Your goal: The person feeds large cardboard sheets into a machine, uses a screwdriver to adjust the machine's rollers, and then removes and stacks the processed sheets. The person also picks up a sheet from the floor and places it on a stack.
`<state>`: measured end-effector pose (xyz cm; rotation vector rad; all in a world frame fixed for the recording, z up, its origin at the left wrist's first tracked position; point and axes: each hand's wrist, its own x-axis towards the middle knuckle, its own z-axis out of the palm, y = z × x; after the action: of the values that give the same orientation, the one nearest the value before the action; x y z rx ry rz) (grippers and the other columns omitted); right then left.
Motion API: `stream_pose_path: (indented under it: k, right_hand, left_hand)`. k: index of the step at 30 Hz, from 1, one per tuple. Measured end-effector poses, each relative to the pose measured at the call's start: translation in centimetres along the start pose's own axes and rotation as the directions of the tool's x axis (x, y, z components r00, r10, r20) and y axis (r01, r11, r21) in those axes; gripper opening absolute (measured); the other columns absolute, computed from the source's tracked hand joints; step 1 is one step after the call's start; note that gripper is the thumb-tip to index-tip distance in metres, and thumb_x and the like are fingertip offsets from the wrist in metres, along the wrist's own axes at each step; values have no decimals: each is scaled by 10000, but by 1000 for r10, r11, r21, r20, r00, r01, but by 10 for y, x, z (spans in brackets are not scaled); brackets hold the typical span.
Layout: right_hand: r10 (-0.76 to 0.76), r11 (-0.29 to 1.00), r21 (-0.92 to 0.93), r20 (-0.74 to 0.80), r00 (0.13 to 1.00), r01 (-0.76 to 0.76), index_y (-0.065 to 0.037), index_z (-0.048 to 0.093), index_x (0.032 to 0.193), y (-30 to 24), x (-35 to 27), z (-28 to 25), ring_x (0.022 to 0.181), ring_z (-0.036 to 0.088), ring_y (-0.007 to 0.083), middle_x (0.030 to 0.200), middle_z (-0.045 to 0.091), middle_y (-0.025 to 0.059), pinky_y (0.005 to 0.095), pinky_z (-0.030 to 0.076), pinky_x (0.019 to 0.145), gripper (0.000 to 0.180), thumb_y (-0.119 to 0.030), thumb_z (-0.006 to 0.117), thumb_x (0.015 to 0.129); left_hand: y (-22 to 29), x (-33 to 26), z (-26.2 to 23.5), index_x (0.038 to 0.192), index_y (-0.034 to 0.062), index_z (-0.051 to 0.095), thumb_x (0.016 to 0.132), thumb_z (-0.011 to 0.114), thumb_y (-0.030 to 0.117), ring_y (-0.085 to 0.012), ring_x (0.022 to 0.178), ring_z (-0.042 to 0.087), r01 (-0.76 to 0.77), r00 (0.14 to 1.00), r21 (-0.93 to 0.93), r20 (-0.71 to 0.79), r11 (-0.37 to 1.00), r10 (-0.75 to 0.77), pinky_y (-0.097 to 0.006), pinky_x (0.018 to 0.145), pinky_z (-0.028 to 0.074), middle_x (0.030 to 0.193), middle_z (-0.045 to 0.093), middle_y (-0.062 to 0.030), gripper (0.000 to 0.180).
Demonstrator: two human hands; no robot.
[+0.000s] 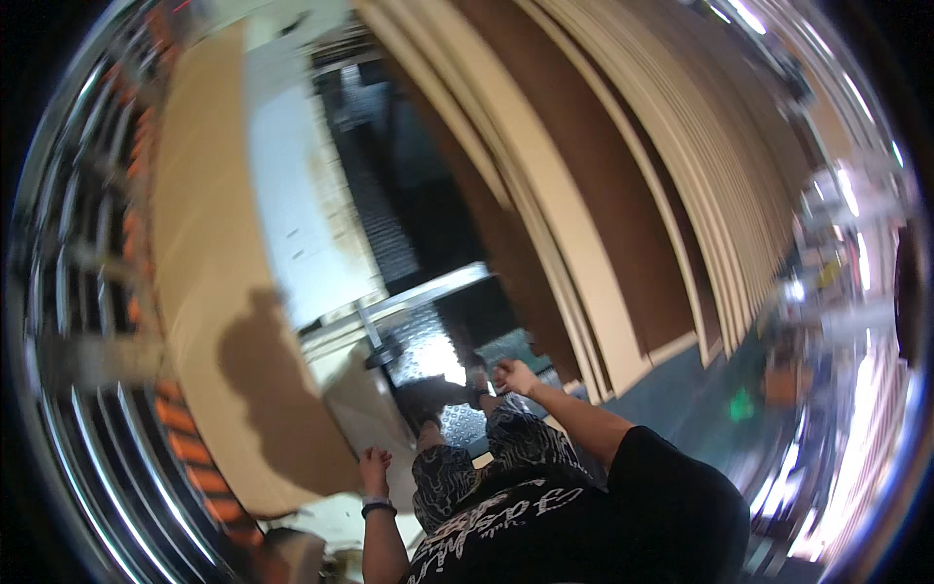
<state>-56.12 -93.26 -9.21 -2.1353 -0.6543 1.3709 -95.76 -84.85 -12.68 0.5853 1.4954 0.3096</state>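
Note:
My left hand (375,470), with a dark band on its wrist, hangs beside the near end of a tan cardboard sheet (209,243). Its fingers are slightly bent and apart, with nothing visible in them. At the near end of tall stacked cardboard sheets (545,175), my right hand (516,378) is held in front of my body. Its fingers are curled in, and no object shows in them. Whether it touches the sheets I cannot tell. My shadow falls across the tan sheet on the left.
Shiny textured metal plating (423,346) lies underfoot, crossed by a metal bar (428,292). A pale flat board (297,195) runs along the tan sheet. Orange parts and metal rollers (185,438) line the left side. Green flooring (681,409) extends to the right.

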Motion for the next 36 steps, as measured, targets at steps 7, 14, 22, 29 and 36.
stream_pose_path:
  k: [7, 14, 22, 29, 36]
  right_hand:
    - [383, 912, 402, -767, 515, -79, 25, 555, 932, 117, -161, -145, 691, 585, 163, 749, 601, 109, 286, 464, 584, 295, -261, 516, 873]
    - [809, 552, 824, -492, 321, -130, 134, 521, 1010, 180, -134, -180, 865, 551, 236, 938, 569, 176, 362, 452, 722, 541, -371, 579, 827]
    - [809, 443, 896, -401, 429, 2, 104, 479, 1058, 162, -133, -187, 930, 538, 263, 1021, 552, 191, 367, 447, 791, 466, -266, 611, 809]
    - [784, 343, 928, -368, 499, 146, 53, 485, 1032, 160, -143, -192, 895, 519, 214, 964, 553, 133, 355, 411, 817, 413, -280, 608, 821]
    - [748, 303, 953, -258, 611, 32, 32, 473, 1044, 125, -153, -151, 895, 496, 201, 1007, 544, 123, 335, 401, 772, 416, -305, 599, 836]
  left_hand:
    - [44, -23, 131, 1122, -3, 459, 901, 495, 243, -200, 811, 586, -35, 945, 325, 318, 945, -75, -317, 692, 473, 903, 593, -101, 333]
    - [72, -45, 312, 1083, -2, 500, 885, 549, 208, -146, 730, 598, -189, 809, 472, 572, 861, -135, -250, 656, 478, 907, 612, -97, 293]
    - [46, -86, 469, 1193, 39, 405, 851, 582, 379, -171, 1012, 504, -172, 673, 589, 656, 789, -343, -308, 828, 420, 1124, 494, -76, 514]
    - [-4, -95, 499, 1255, 145, 391, 791, 667, 357, -186, 1033, 476, 58, 734, 426, 595, 903, -328, -334, 805, 403, 1138, 481, -38, 579]
    - [14, -103, 492, 1096, 83, 527, 767, 705, 271, -167, 986, 537, 264, 767, 59, 592, 963, -246, -315, 799, 442, 1026, 576, -36, 419]
